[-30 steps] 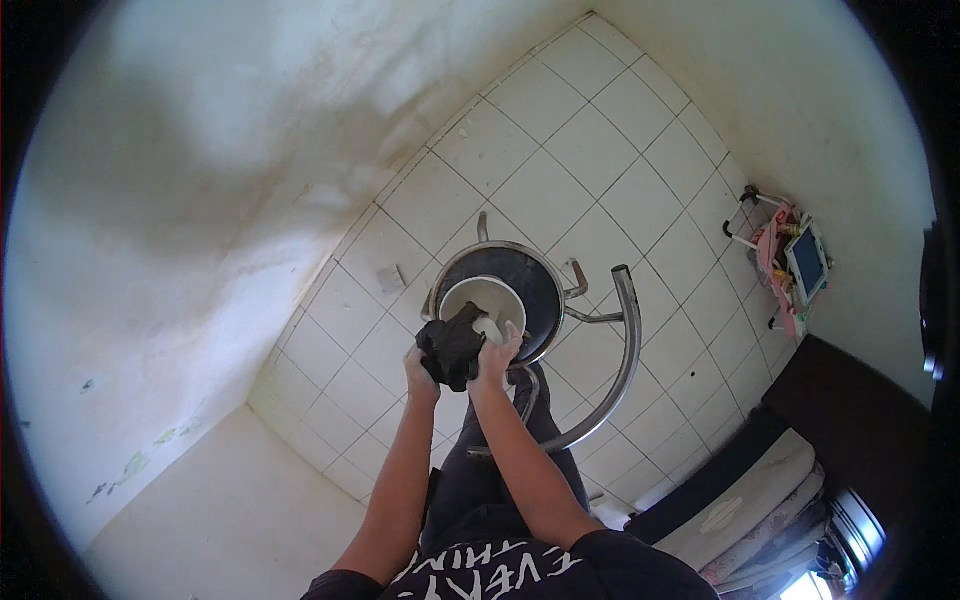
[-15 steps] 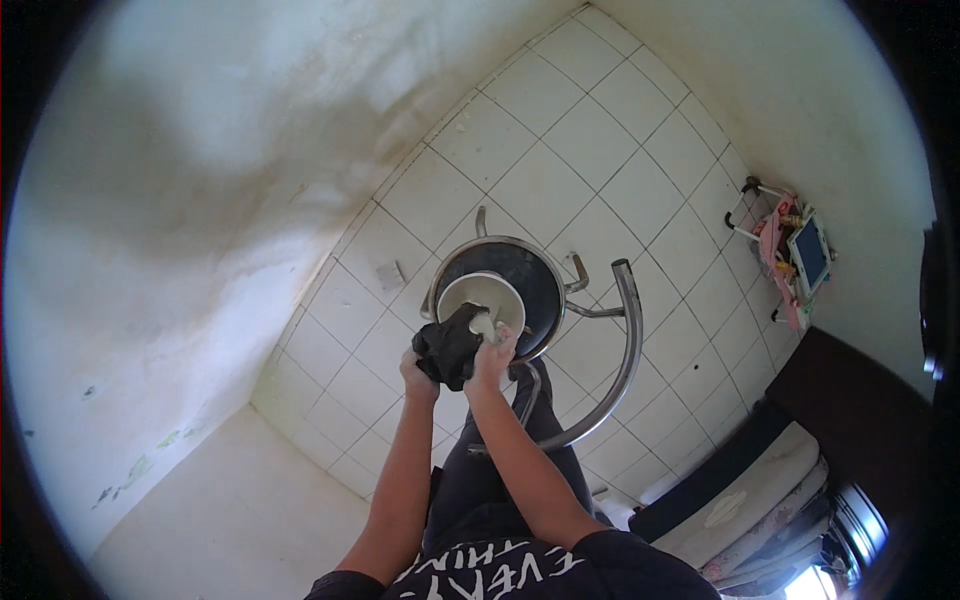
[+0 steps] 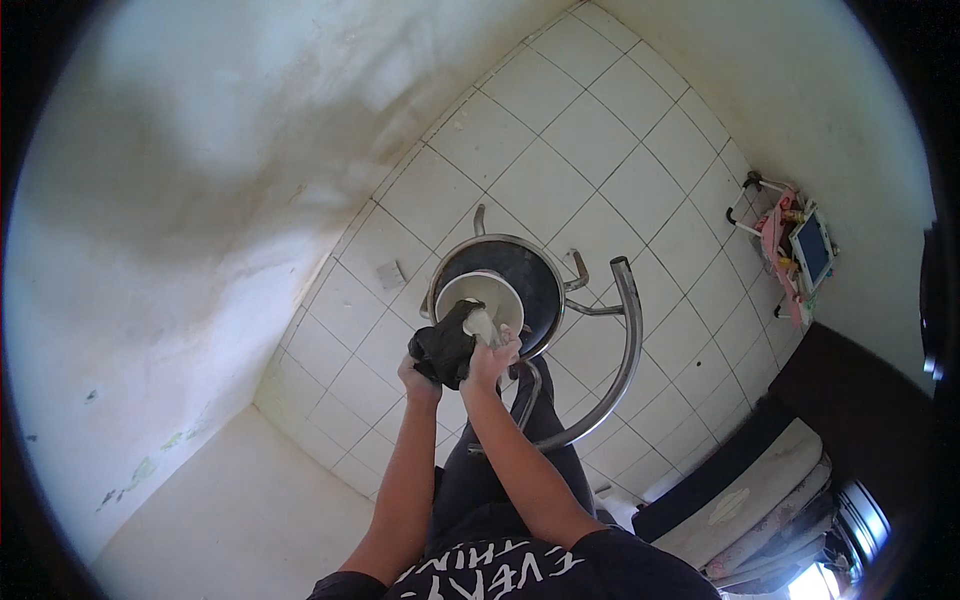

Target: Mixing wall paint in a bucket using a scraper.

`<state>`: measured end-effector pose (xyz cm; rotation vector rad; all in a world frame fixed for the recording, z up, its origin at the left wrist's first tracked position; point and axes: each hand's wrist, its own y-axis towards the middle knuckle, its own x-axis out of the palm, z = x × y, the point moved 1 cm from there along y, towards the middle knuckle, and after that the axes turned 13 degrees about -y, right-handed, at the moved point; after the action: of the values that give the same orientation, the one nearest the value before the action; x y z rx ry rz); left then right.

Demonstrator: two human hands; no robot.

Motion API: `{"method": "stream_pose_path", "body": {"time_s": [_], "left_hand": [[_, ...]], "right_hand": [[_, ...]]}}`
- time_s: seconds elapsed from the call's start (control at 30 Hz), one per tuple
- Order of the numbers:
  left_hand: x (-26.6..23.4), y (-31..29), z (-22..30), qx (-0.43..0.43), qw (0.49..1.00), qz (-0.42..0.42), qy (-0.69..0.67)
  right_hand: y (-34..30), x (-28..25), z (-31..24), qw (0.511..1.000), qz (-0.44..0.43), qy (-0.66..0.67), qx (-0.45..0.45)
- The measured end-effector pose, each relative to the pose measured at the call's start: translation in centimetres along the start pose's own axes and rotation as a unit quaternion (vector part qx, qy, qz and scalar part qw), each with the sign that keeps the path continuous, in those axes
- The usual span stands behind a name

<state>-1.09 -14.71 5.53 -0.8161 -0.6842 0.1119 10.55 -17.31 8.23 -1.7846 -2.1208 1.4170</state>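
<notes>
My left hand (image 3: 416, 377) is closed round the left side of a crumpled black plastic bag (image 3: 443, 350), held over the near rim of a white bucket (image 3: 500, 294). My right hand (image 3: 492, 358), with whitish smears on its fingers, grips the bag's right side. At the bag's upper end, beside my right fingers, a pale whitish lump (image 3: 480, 324) shows; I cannot tell what it is. The bucket rests on the round black seat (image 3: 543, 296) of a chrome-framed stool. Its near side is partly hidden behind the bag and my hands.
A curved chrome tube (image 3: 628, 350) arcs from the stool's right side towards my legs. Far right, a pink and white wheeled frame (image 3: 785, 245) stands by the wall. Folded bedding (image 3: 750, 510) lies at the lower right. A small grey square (image 3: 390, 275) is on the tiles.
The bag and my hands have shifted slightly, and a little more of the pale lump shows beside my right fingers. The bucket and stool stay in place.
</notes>
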Motion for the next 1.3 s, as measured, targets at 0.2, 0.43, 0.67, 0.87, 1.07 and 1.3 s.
{"method": "stream_pose_path", "body": {"time_s": [0.2, 0.43, 0.67, 0.87, 1.07, 1.3], "left_hand": [[-0.4, 0.1, -0.2, -0.009, 1.000, 0.029, -0.006], [0.4, 0.1, -0.5, -0.012, 1.000, -0.005, 0.022], [-0.3, 0.8, -0.4, -0.001, 0.997, -0.056, 0.055], [0.1, 0.5, 0.2, 0.025, 0.991, -0.016, 0.127], [6.7, -1.1, 0.7, -0.001, 0.962, -0.088, 0.259], [6.6, -2.5, 1.0, 0.034, 0.965, -0.069, 0.252]], "right_hand": [[1.2, 0.0, 1.1, 0.990, 0.033, -0.036, -0.134], [2.6, -0.2, 1.0, 0.974, -0.100, 0.155, -0.131], [3.4, -0.2, 1.4, 0.983, -0.077, 0.074, -0.149], [3.2, 0.1, 1.2, 0.942, -0.181, 0.281, 0.024], [3.8, -0.7, 2.8, 0.860, -0.248, 0.409, 0.179], [3.1, -0.5, 2.4, 0.859, -0.257, 0.411, 0.165]]}}
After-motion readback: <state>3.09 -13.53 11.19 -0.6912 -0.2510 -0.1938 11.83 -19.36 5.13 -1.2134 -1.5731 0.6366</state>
